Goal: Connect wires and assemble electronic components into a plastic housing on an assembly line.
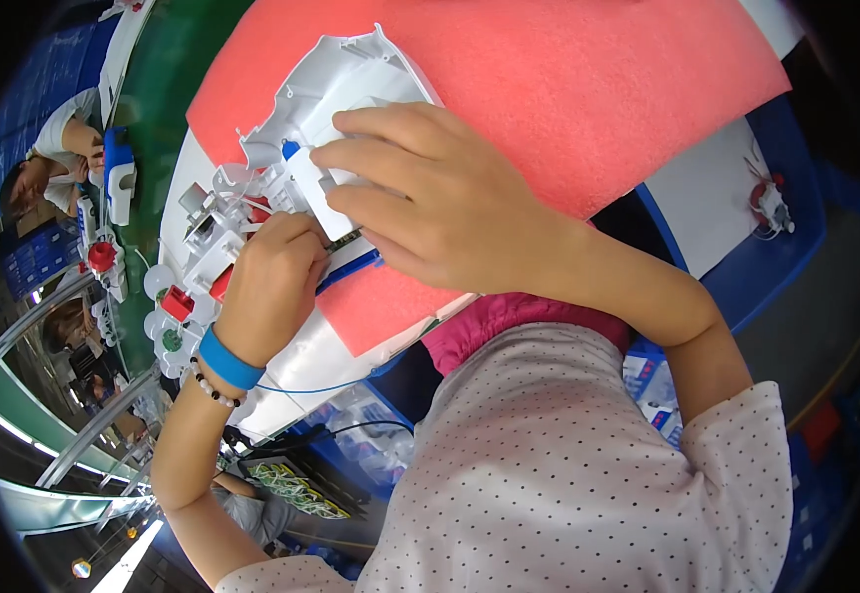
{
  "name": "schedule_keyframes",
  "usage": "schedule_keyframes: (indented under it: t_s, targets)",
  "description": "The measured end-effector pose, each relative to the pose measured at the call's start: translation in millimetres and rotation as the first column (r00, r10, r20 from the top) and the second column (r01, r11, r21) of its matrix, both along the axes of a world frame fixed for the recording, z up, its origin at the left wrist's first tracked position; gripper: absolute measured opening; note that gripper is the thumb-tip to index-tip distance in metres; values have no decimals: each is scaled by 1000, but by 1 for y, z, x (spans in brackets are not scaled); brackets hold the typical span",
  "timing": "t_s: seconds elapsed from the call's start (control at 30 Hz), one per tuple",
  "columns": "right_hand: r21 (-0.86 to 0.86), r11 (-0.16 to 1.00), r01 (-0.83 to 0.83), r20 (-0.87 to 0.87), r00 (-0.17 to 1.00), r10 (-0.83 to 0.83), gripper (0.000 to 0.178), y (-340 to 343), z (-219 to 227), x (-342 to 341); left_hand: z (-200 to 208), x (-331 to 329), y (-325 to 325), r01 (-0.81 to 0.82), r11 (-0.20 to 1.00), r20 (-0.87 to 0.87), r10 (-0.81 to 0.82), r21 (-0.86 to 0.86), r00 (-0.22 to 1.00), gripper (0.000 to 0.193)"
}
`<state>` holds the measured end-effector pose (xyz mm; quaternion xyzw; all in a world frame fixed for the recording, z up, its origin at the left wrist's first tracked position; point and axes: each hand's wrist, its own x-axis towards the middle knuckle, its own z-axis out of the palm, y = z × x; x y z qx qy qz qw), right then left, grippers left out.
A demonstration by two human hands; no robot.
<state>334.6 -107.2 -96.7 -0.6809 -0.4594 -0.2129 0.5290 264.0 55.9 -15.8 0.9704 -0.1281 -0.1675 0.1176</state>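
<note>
A white plastic shell (346,71) lies with its hollow side up on the pink foam mat (588,89). Over its near end my right hand (440,193) curls its fingers around a white block-shaped part (313,190). My left hand (277,272) is closed beside that part, its fingertips pinched near a thin strip of circuit board (345,240). Whatever sits between those fingertips is hidden. Left of the shell, a white mechanism (215,237) with thin wires and red pieces touches or nearly touches my left hand.
A small red block (177,302) lies among translucent round pieces (161,279) at left. Beyond runs a green belt (165,99) carrying white-and-blue units (119,178), with other people alongside. At right, a blue-edged tray (801,242) holds a red-and-white wired part (771,208). A blue cord (316,389) trails from my left wristband.
</note>
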Motion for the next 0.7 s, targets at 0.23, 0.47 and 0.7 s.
schedule_keyframes:
  t_s: [0.23, 0.47, 0.7]
  targets:
    - [-35, 999, -6, 20, 1000, 7, 18, -3, 4, 2, -4, 1, -2, -30, 999, 50, 31, -32, 998, 9]
    - [-189, 973, -130, 13, 991, 135, 32, -19, 24, -1, -2, -13, 4, -23, 996, 109, 32, -84, 994, 12]
    - [-463, 882, -93, 307, 916, 258, 13, -19, 37, -6, 45, -78, 15, -145, 964, 666, 258, -222, 700, 19]
